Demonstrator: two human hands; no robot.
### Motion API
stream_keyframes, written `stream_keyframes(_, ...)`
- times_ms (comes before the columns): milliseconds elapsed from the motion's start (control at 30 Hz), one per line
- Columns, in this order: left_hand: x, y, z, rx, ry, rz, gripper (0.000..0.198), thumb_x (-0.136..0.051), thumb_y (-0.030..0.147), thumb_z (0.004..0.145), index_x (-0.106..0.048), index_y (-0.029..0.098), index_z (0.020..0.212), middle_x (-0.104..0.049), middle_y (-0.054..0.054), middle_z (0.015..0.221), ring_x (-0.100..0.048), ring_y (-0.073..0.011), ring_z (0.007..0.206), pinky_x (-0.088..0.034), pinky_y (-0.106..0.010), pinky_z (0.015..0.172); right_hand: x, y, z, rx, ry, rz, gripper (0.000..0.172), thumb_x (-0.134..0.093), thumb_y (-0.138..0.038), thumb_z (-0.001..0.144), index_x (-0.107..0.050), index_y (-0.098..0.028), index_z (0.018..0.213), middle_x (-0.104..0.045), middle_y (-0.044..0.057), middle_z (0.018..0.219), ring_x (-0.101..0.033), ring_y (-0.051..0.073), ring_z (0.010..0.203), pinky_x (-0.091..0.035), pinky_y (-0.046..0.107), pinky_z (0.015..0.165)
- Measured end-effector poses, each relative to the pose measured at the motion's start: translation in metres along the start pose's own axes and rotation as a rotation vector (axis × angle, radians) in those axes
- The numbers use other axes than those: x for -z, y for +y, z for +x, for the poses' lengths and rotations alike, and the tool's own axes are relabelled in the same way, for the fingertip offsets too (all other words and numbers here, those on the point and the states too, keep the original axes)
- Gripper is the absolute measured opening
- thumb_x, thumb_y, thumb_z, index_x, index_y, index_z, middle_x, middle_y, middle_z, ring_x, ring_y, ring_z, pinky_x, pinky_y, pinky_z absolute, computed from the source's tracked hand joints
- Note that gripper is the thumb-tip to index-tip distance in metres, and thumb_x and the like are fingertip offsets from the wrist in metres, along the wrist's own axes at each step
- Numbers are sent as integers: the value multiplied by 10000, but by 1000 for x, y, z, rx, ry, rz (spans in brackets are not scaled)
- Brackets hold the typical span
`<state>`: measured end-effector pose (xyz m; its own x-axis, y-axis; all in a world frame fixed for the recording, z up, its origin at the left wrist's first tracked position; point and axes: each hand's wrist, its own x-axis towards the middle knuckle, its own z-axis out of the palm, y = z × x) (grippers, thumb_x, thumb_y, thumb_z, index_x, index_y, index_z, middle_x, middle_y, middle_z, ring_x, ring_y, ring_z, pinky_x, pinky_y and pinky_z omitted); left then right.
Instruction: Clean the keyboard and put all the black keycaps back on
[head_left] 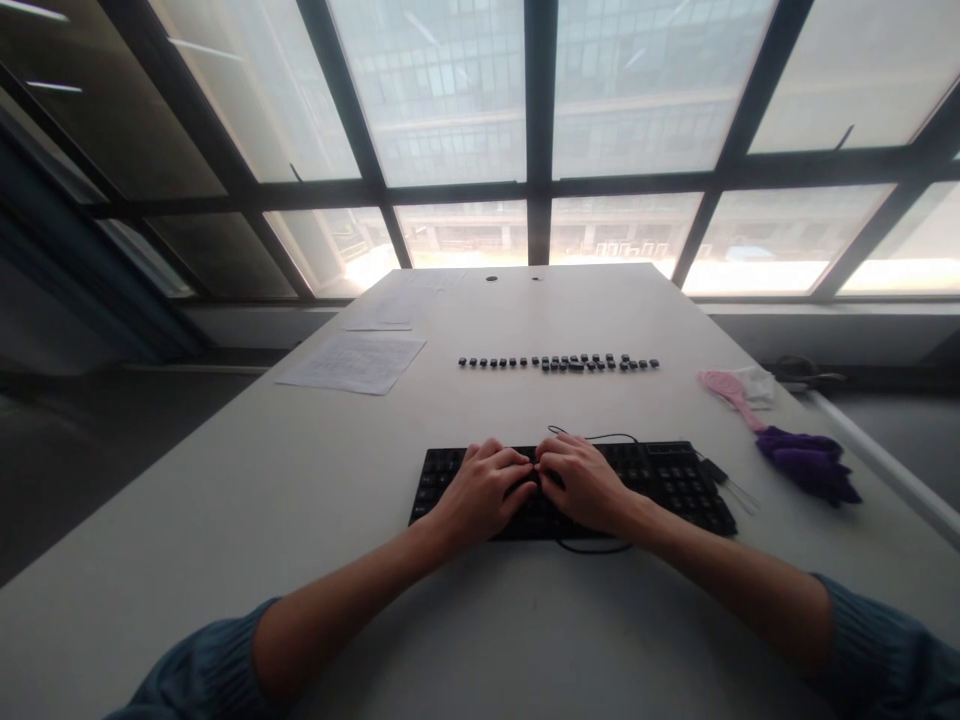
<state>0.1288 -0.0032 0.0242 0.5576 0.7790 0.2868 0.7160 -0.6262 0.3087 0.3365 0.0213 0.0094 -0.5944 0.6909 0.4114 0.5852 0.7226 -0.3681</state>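
Keyboard (675, 480) on table (300, 500) being touched by left hand (487, 490) and right hand (581, 485), both curling over keys, grasp impossible to tell.

Keyboard (675, 485) on surface (300, 500), both hands on its middle. Row of keycaps (559, 363) behind it. Papers (352, 362) behind left. Brush (731, 395) and cloth (810, 462) to right.

Strong backlight from the windows (442, 90) — lower panes blown out to white glare. Table (300, 480) evenly lit, with sheen at the far end; shadows soft. Keyboard (675, 480) dark, keys hard to resolve. Window frames (540, 190) bend at the edges — wide-angle distortion; corners dim, slightly soft.
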Motion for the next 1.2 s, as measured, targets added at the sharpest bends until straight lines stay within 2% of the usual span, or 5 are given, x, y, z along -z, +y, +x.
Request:
stream_keyframes(233,17,-11,11,50,90,-175,202,-604,262,954,-747,231,1093,-755,-47,1056,-618,-217,985,-453,-381,938,18,7,7,-96,69,108,141,-611,-102,875,-705,-201,912,-718,40,909,-622,202,910,-464,337,873)
stream_keyframes(433,36,-53,74,77,226,-71,186,-692,274,888,-771,206,1042,-766,-51,1033,-639,-226,976,-465,-387,953,46,75,62,-334,159,-95,154,-628,-176,888,-750,-173,980,-729,80,953,-641,214,879,-467,326,840)
stream_keyframes(600,14,-88,152,154,202,100,192,-718,255,869,-792,196,1036,-771,-69,1025,-623,-241,958,-469,-386,942,35,129,109,-366,25,-388,218,-573,-198,947,-771,-169,1033,-708,128,1042,-606,259,1025,-451,335,863)
stream_keyframes(733,-13,-100,189,145,136,200,181,-716,237,869,-804,198,1023,-763,-85,1052,-592,-266,989,-466,-395,904,19,146,123,-314,-31,-423,196,-603,-215,938,-778,-162,1008,-694,139,1027,-576,270,1026,-433,338,854)
stream_keyframes(1200,-50,-109,211,65,65,222,183,-621,158,888,-799,190,918,-731,-122,1025,-519,-298,1073,-427,-433,918,1,156,134,-208,-127,-463,308,-444,-112,963,-752,-107,980,-691,182,1052,-495,289,1054,-348,385,884)
